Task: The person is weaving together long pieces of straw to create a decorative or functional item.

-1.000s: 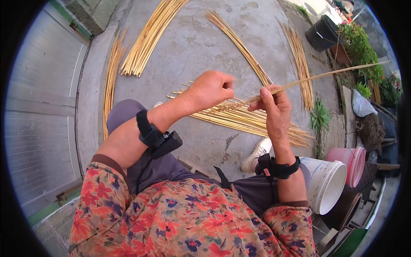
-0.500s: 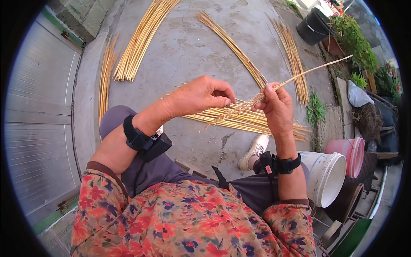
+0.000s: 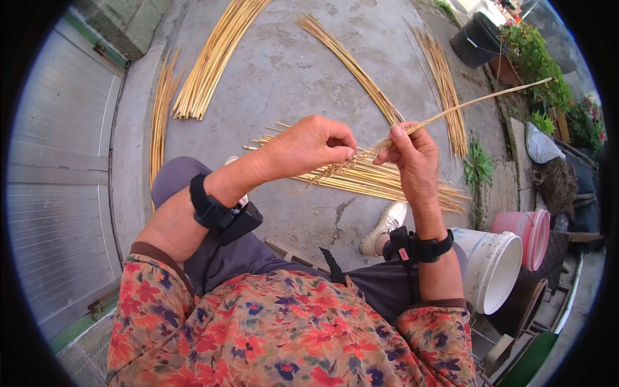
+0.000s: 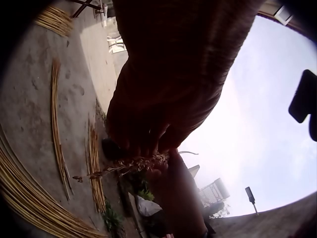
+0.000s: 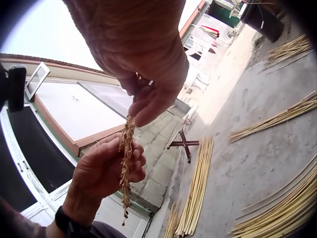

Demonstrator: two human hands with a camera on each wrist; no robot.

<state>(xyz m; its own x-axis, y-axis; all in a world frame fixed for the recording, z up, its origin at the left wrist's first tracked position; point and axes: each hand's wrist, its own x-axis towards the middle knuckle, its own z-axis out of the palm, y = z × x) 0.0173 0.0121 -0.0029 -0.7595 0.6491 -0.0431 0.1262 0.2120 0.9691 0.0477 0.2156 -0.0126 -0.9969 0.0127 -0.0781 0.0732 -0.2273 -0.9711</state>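
My right hand (image 3: 418,166) pinches a long dry stalk (image 3: 480,101) between thumb and fingers, just where its seed head (image 5: 127,166) begins. The bare stem slants up and away to the right. The feathery head points left and down toward my left hand (image 3: 308,145), whose thumb and fingers are curled at it. In the right wrist view, the left fingers (image 5: 137,161) lie around the middle of the head, and its tip hangs below them. The left wrist view shows the left hand (image 4: 163,99) dark against the sky, fingertips at the seed head.
A spread of stalks (image 3: 361,180) lies on the concrete beneath the hands. Other bundles lie farther off, including a thick one (image 3: 216,61) and a thin one (image 3: 351,64). A white bucket (image 3: 493,274), pink bucket (image 3: 523,235) and black bucket (image 3: 477,42) stand right.
My left hand was a loose fist held off the stalk; its fingers have loosened and come to the seed head. The stalk's far end has shifted left, and more of the head shows.
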